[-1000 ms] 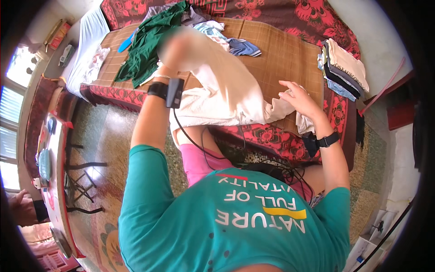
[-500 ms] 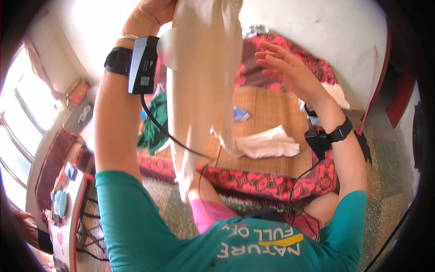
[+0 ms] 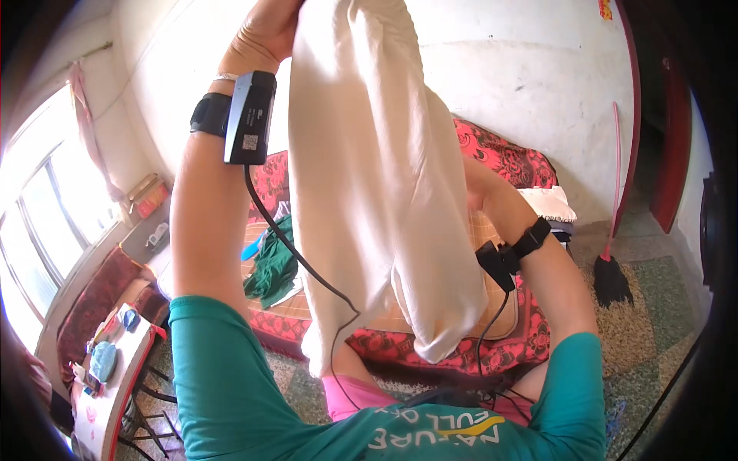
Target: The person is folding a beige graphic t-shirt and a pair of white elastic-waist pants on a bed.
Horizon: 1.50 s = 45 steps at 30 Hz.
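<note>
Cream trousers (image 3: 361, 169) hang lengthwise in front of me, their gathered waist at the top edge and both legs dangling over the bed. My left hand (image 3: 267, 32) is raised at the upper left and closed on the waist end; its fingertips are partly cut off. Behind the trousers, on the right, reaches my right hand (image 3: 475, 184). Cloth covers its fingers, so their grip is hidden. Each wrist carries a strapped black device with a cable.
A bed with a red-and-black patterned cover (image 3: 507, 154) and a woven mat stands ahead. On it lie a green garment (image 3: 273, 269) and a pale folded cloth (image 3: 550, 202). A broom (image 3: 613, 280) leans at right; a cluttered table (image 3: 115, 399) stands at left.
The trousers have spread wider and both legs now hang down. My right hand, open beside the cloth before, has moved behind it. The pale cloth end on the mat no longer shows there.
</note>
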### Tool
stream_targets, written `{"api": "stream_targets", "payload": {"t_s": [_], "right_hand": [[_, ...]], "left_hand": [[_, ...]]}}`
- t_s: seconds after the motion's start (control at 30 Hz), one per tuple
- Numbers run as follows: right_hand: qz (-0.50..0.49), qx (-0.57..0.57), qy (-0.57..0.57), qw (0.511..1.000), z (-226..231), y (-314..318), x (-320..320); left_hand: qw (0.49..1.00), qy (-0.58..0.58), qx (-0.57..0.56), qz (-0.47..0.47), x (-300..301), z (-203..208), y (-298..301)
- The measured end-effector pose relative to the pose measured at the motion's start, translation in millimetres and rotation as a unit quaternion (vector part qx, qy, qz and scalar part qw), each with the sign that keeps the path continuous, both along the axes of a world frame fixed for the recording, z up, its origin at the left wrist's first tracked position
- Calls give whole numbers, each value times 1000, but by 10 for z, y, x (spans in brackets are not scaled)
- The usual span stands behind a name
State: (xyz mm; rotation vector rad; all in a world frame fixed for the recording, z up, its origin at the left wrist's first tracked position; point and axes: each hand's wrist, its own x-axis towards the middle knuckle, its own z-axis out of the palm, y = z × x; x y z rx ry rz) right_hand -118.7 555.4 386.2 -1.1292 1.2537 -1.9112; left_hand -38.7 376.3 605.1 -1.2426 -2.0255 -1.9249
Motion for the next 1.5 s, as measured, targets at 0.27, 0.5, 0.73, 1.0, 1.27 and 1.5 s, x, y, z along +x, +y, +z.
{"api": "stream_targets", "payload": {"t_s": [0.27,0.5,0.73,1.0,1.27,1.5], "right_hand": [[161,-2,57,985,-190,121,44],[27,139,223,965,-11,437,77],[-359,107,367,851,372,725,-429],[-498,-96,456,732,1155,1201,-492],[-486,-82,367,788,1078,1211,-474],[-460,-57,356,811,1046,1185,-538]], "left_hand": [[978,94,-139,127,273,-41,91],[955,112,-171,216,330,3,-210],[906,169,-156,356,89,51,-652],[949,88,-35,302,-227,-264,-862],[972,58,9,227,-586,-562,-1047],[972,64,5,226,-519,-654,-1066]]}}
